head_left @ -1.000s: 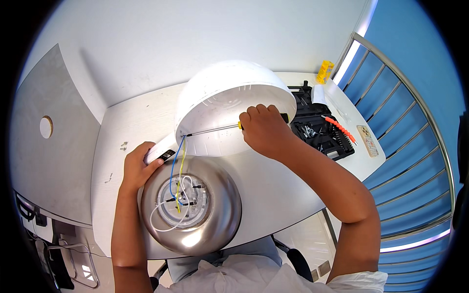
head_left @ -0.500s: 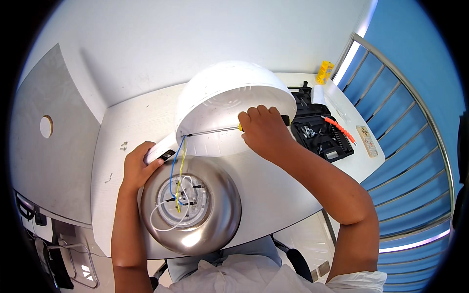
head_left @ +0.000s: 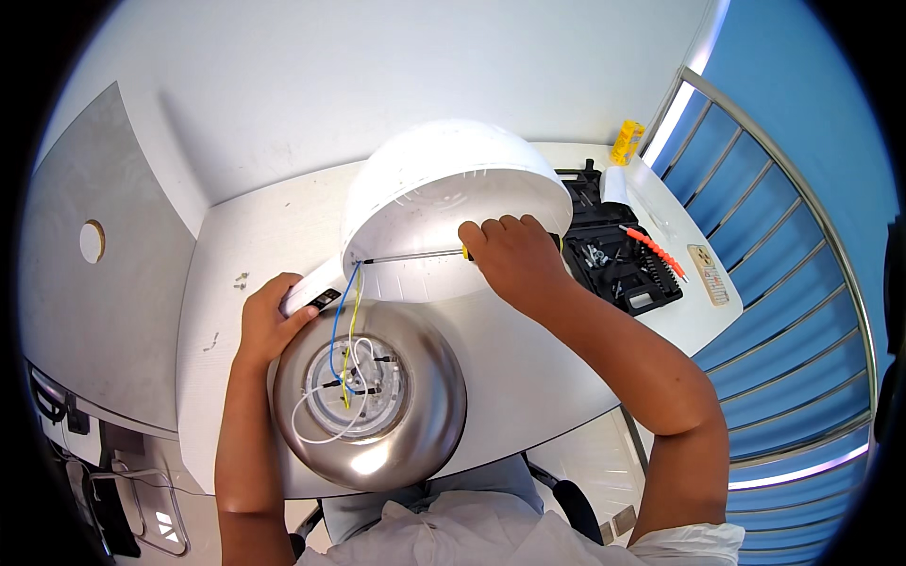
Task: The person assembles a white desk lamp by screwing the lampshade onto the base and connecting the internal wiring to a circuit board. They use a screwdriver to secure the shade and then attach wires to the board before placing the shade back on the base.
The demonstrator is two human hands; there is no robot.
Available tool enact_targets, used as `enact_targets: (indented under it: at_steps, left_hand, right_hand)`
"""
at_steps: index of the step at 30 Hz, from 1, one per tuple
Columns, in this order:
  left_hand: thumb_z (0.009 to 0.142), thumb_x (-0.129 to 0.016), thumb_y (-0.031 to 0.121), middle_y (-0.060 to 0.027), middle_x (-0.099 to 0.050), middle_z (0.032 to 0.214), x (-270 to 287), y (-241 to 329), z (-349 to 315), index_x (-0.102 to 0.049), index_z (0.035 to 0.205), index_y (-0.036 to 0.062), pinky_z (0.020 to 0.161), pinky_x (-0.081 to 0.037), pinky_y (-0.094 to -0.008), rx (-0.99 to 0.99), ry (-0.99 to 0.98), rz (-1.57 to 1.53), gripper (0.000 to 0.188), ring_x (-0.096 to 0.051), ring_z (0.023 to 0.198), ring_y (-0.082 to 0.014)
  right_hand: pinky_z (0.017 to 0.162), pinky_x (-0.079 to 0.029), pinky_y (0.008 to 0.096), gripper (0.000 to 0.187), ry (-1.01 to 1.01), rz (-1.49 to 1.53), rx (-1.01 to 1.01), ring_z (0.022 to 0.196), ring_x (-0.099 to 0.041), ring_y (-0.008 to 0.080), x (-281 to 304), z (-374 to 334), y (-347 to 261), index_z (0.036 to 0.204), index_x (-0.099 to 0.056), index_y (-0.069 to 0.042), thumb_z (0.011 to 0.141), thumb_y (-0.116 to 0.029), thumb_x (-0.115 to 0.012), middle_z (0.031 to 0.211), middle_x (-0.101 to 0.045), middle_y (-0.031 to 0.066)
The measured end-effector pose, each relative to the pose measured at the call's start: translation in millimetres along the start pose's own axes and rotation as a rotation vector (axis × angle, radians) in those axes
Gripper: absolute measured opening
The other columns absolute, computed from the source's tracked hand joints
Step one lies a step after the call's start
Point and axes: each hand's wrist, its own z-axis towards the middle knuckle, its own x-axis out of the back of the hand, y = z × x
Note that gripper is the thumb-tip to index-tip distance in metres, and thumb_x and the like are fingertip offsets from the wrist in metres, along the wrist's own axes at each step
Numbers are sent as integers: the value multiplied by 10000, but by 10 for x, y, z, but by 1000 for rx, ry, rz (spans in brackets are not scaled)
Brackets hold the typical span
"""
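White wood-grain tabletop (head_left: 538, 368), set against a pale plain wall (head_left: 377, 66); curved tubular metal railing (head_left: 821, 212) to the right, blue surface behind it. Large flat grey panel with a round hole (head_left: 104, 330) stands along the left side.

Centre of table: glossy white hollow plastic dome (head_left: 453, 156), lying tilted so that its open side faces the person. Straight white handle (head_left: 304, 294) with a small dark panel (head_left: 326, 298) projects from the dome's lower left.

Left hand (head_left: 274, 318): grasping the handle near its outer end, thumb alongside the dark panel. Right hand (head_left: 514, 259): fist closed around the yellow-and-black grip of a long-shafted screwdriver (head_left: 415, 257). Shaft lies nearly level across the dome's opening; its black tip is at the inner wall, left side, beside the wire ends. Cannot tell whether the tip is seated in a screw.

Nearer the person: rounded brushed-metal vessel (head_left: 440, 377), circular fitting upward. Blue wire (head_left: 335, 340) and yellow-green wire (head_left: 355, 307) run from this fitting to the dome; white wire (head_left: 296, 429) loops over the vessel.

Right of dome: open black plastic tool case (head_left: 604, 213), orange flexible rod (head_left: 656, 250) across it. Yellow container (head_left: 627, 141) behind. Small metal pieces (head_left: 242, 281) lie left of the handle.
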Motion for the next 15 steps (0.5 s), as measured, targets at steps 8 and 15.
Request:
enact_targets:
  at_steps: [8, 15]
  left_hand:
    - [702, -745, 325, -128, -646, 828, -12, -22, -5, -625, 981, 46, 677, -480, -332, -11, 16, 7, 412, -620, 732, -269]
    - [703, -741, 327, -126, -645, 832, 4, -13, -7, -627, 981, 48, 681, -479, -334, 4, 1, 13, 410, -621, 740, -269]
  right_hand:
    - [669, -429, 355, 111, 180, -16, 93, 779, -522, 216, -67, -55, 40, 873, -516, -80, 778, -75, -574, 796, -515, 61]
    - [677, -432, 352, 129, -100, 2, -53, 727, -533, 214, 83, 68, -18, 878, -500, -80, 783, -87, -587, 798, -527, 54]
